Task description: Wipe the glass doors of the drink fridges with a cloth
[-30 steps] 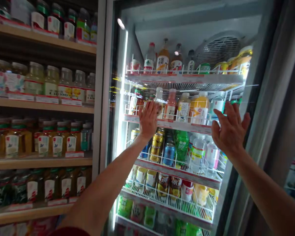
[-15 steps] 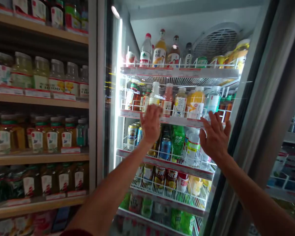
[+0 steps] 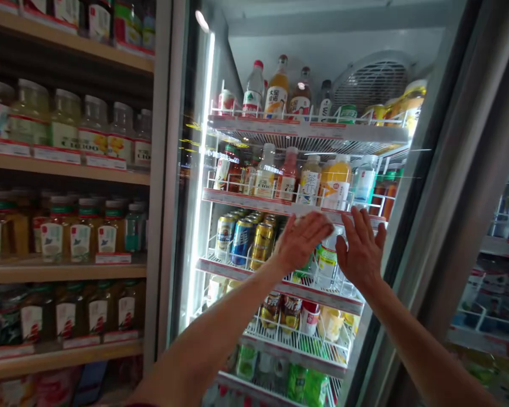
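My left hand (image 3: 303, 240) is raised in front of the lit drinks fridge, its fingers stretched out and pointing right. Beside it, my right hand (image 3: 360, 249) is held up with fingers spread. Neither hand holds anything. Both overlap the shelf edge below a row of bottles, among them an orange juice bottle (image 3: 337, 182) and a bottle with blue-green liquid (image 3: 363, 180). Behind my hands, a clear bottle with a green-yellow label (image 3: 327, 261) is partly hidden. To the left of my left hand stand a gold can (image 3: 262, 244) and a blue can (image 3: 241, 240).
Reflections lie across the glass (image 3: 195, 141) at the fridge's left side. Wooden shelves (image 3: 68, 165) on the left carry rows of bottled drinks. A metal frame (image 3: 445, 215) runs down the right. A round fan grille (image 3: 369, 82) sits at the fridge's upper back.
My left hand has swung right and down, close to my right hand, uncovering the cans on the left. My right hand has shifted slightly left, still spread.
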